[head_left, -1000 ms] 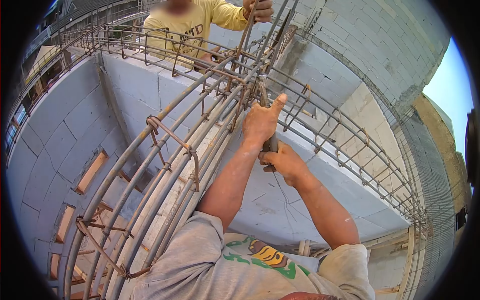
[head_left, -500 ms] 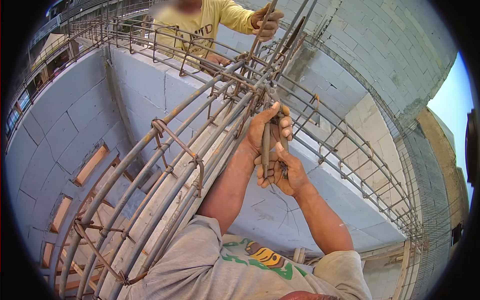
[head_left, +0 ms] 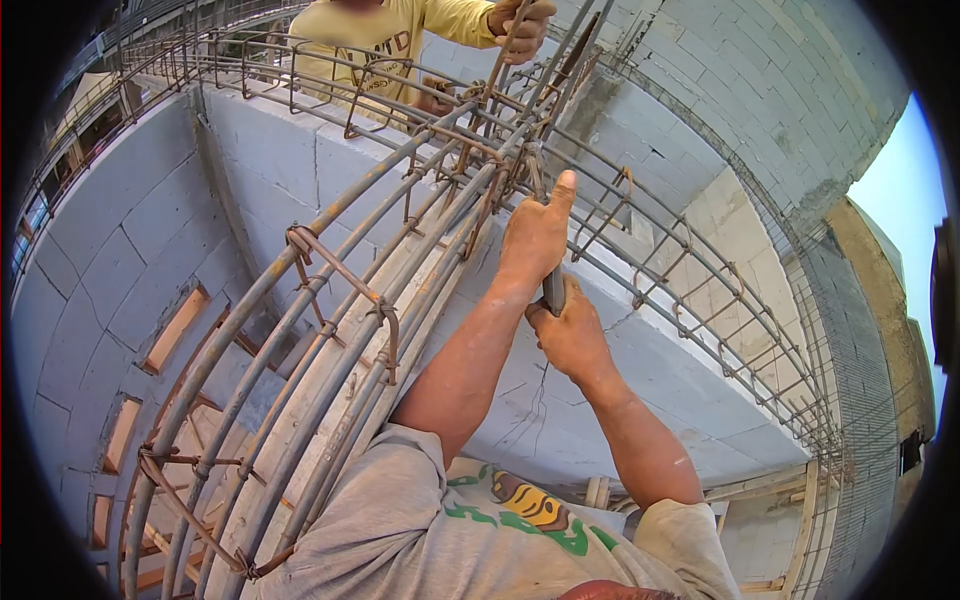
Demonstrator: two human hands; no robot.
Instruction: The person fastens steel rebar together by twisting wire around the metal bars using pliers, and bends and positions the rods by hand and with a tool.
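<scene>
Left hand (head_left: pixel 533 240): clenched round the handles of a pair of pliers (head_left: pixel 554 292), back of the hand up, thumb extended.

Right hand (head_left: pixel 574 335): closed at the lower end of the same handles, just below the left.

Pliers: dark metal, head up at the rebar junction (head_left: pixel 515 150), above the top edge of the block wall (head_left: pixel 640 345); whether the jaws are open cannot be told.

Tie wires (head_left: pixel 541 390): thin, loose, hanging below the right hand.

Rebar cage, left (head_left: pixel 325 215): long bars with rusty stirrups, running from the junction to the lower left.

Rebar cage, right (head_left: pixel 690 250): curving along the block wall's top edge.

Co-worker (head_left: pixel 350 60): yellow long-sleeved shirt, beyond the junction, one hand (head_left: pixel 522 30) gripping an upright bar (head_left: pixel 503 65).
</scene>
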